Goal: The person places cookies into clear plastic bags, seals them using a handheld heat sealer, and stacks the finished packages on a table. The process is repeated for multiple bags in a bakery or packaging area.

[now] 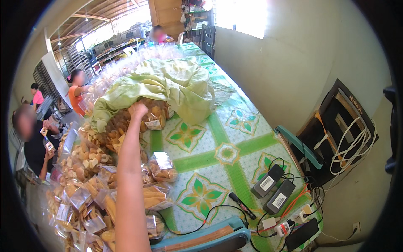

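My left hand (138, 109) is closed at the near edge of a rumpled light-green cloth (160, 82) and appears to grip it. The cloth drapes over a heap of clear plastic bags of bread or biscuits. Under its lifted edge sits a labelled bag of brown baked pieces (155, 118), just right of my hand. More filled bags (85, 157) are piled to the left of my forearm. Beside the forearm stands another bag (163, 167) with a white label, and below it lies a bag of long biscuits (156, 197). My right hand is out of view.
Green-patterned tablecloth (226, 152) covers the long table. At right are black power adapters (267, 181), a marker (242, 205), plugs, cables and a smartphone (302, 234). Blue hand-lever devices (204, 237) (299, 146) flank them. A dark chair (340, 126) holds coiled cable. Several people are at left and far end.
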`<state>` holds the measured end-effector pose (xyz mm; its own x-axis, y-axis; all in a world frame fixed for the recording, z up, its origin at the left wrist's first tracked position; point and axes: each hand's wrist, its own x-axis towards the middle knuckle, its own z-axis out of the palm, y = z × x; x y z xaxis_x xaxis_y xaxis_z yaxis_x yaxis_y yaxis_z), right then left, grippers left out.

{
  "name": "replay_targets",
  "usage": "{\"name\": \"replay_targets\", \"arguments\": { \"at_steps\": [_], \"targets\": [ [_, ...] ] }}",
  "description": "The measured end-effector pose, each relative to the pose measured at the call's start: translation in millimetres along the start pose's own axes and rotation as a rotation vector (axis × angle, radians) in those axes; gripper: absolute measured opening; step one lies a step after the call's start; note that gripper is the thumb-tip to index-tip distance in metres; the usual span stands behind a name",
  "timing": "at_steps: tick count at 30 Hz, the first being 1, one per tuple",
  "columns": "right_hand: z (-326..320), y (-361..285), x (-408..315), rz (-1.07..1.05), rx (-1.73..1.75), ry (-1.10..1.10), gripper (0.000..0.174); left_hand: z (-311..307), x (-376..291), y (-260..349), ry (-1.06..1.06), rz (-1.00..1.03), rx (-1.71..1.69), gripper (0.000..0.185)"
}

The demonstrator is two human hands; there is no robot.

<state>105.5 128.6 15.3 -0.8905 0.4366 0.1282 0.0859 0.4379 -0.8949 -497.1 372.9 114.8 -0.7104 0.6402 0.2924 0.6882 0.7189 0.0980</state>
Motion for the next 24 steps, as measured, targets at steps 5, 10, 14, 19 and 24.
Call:
{"name": "replay_targets", "arguments": {
  "at_steps": [5, 10, 14, 19, 24],
  "targets": [
    [1.3, -0.2, -1.5, 0.011, 0.018, 0.024, 0.008, 10.7, -17.7, 7.4, 0.114, 0.123, 0.138, 0.021],
    [4.1, 3.0, -3.4, -0.005, -0.050, 0.044, 0.006, -10.2, -67.1, 38.4, 0.143, 0.511, -0.105, 0.007],
    [1.9, 7.9, -5.8, 0.031, 0.022, -0.022, 0.013, -41.4, -124.8, 90.9, -0.016, 0.669, -0.223, 0.006],
    [0.4, 9.0, -7.9, 0.072, -0.073, -0.087, 0.013, -83.3, -188.9, 135.4, -0.246, 0.657, -0.405, 0.012],
    [2.9, 11.4, -8.2, 0.014, -0.057, -0.017, 0.012, -98.4, -250.8, 158.6, -0.265, 0.740, -0.372, 0.016]
  ]
}}
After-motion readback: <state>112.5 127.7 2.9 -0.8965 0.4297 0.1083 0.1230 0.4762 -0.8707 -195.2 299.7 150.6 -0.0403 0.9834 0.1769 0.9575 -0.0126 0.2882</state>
